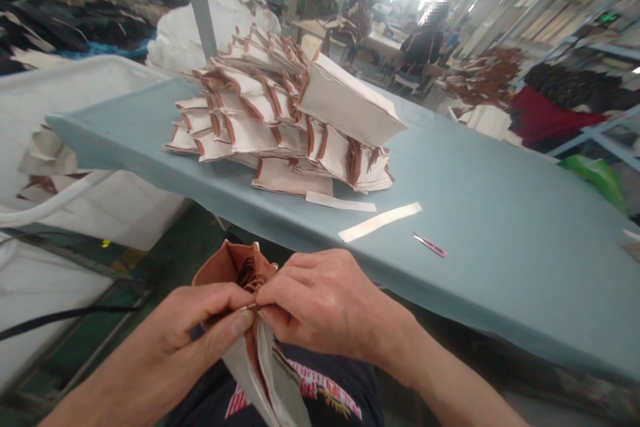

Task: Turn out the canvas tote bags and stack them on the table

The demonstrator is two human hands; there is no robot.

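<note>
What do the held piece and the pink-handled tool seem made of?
Held piece: brown side perhaps matte leather or imitation, given its smooth, stiff bend; pale side dull, possibly fabric or backing. Tool: blade probably metal, thin and silvery; pink handle perhaps plastic or metal, too small to tell.

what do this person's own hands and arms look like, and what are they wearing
The left hand and right hand are ungloved, a short thumbnail visible on the left. Both forearms are bare as far as they show. Below is dark clothing printed with red-and-white lettering.
</note>
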